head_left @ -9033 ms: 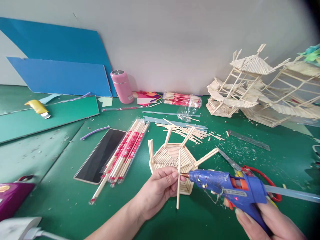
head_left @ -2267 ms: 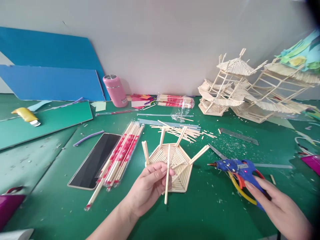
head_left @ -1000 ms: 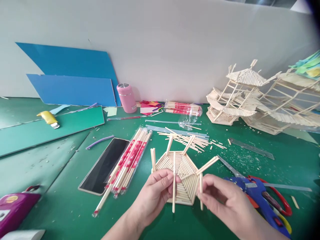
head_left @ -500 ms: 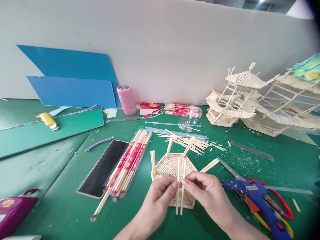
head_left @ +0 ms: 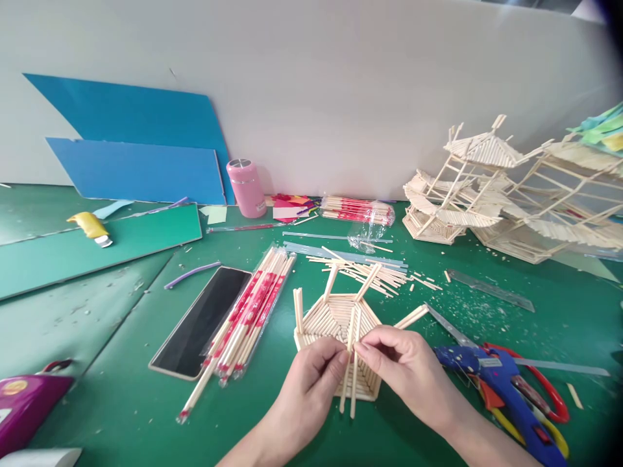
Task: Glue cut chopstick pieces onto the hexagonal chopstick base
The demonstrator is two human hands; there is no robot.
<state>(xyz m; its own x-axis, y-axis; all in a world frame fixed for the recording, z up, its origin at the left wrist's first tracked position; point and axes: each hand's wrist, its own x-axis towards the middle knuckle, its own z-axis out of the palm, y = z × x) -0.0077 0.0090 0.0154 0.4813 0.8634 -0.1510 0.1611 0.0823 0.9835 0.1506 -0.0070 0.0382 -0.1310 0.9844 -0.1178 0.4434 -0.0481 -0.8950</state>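
My left hand pinches a thin wooden stick between thumb and fingertips. A second wooden stick is pinched the same way by my right hand. The two sticks stand side by side, close together at the top and slightly apart at the lower ends. Behind and below them sits a hexagonal base of wooden sticks on the green table, with paired sticks rising or slanting outward from its corners. My hands cover part of its near side.
Loose sticks lie beyond the base. Bagged chopsticks and a phone are at left. A blue glue gun rests over scissors at right. Stick pavilions and a pink flask stand behind.
The two sticks have come closer together at their upper ends, the left one tilting more to the right. Both hands keep their pinch. The view has shifted slightly.
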